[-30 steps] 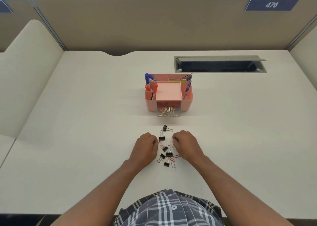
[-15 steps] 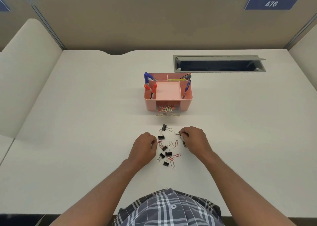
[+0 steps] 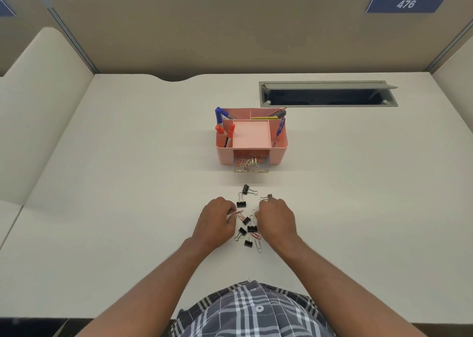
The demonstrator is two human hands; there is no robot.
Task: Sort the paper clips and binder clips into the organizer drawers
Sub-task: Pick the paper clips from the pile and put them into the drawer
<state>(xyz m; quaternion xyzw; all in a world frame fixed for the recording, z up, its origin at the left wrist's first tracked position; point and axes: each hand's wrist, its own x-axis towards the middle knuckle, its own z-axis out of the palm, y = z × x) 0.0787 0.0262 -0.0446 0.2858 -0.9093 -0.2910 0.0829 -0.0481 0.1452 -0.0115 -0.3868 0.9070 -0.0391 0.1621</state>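
A pink organizer [image 3: 277, 153] stands mid-table, its clear front drawer [image 3: 251, 167] pulled out and holding several coloured paper clips. Nearer me lies a small pile of black binder clips [image 3: 241, 203] and loose paper clips [image 3: 259, 246]. My left hand [image 3: 217, 221] rests at the pile's left edge, fingers curled, pinching a red paper clip [image 3: 238, 212]. My right hand [image 3: 277, 219] is at the pile's right edge, fingers closed on a binder clip [image 3: 267, 197] that sticks out past the fingertips. One binder clip [image 3: 247, 189] lies apart, toward the organizer.
Pens and markers [image 3: 225, 129] stand in the organizer's top compartments. An open grey cable slot [image 3: 327, 83] is sunk into the table at the back right. Beige partition walls enclose the desk on three sides.
My right hand swung out to the right and took hold of a binder clip, then came back toward the pile. My left hand stayed put at the pile's left side.
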